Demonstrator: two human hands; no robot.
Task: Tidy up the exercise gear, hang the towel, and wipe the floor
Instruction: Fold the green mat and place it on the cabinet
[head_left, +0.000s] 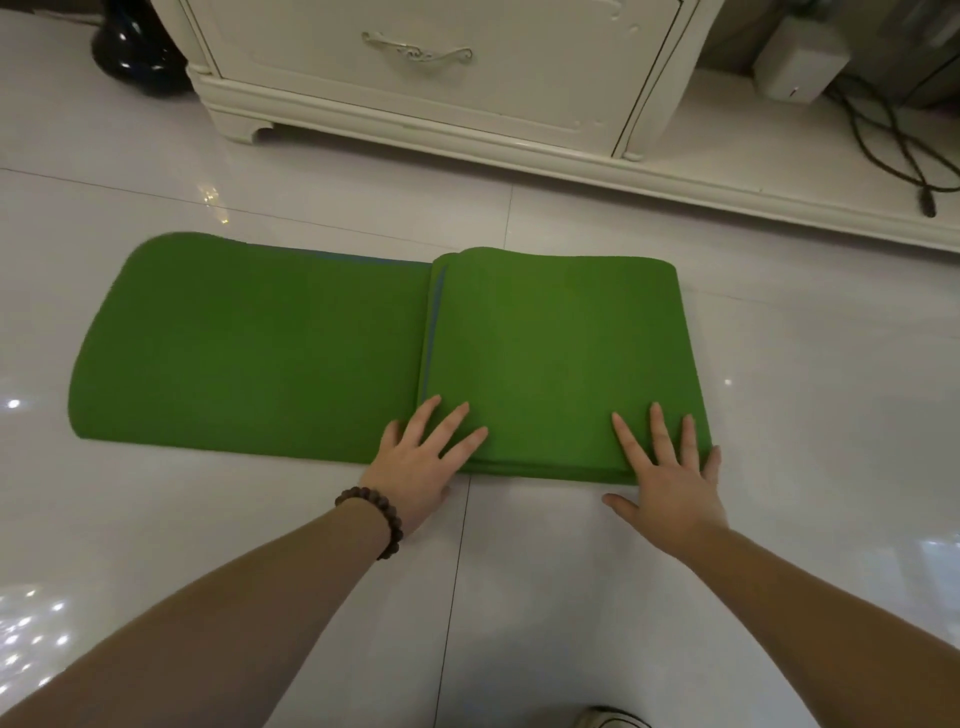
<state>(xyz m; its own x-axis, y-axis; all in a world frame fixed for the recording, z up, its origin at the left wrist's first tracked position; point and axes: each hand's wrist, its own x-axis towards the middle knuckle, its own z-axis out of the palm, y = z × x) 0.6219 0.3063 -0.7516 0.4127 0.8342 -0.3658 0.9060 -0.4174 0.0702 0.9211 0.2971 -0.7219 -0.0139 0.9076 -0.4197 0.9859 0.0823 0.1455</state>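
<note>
A green exercise mat (260, 343) lies on the glossy white tiled floor (519, 597). Its right part is folded over into a flat stack of several layers (561, 353), and a thin blue underside shows along the fold edge. My left hand (421, 462), with a bead bracelet on the wrist, presses flat with spread fingers on the near left corner of the folded stack. Spread the same way, my right hand (670, 473) presses on the stack's near right corner, its thumb on the floor. No towel is in view.
A cream cabinet (441, 78) with a drawer handle stands just behind the mat. A dark round base (130, 47) sits at the far left. A white box (800, 67) and black cables (893, 156) lie on a low ledge at the far right.
</note>
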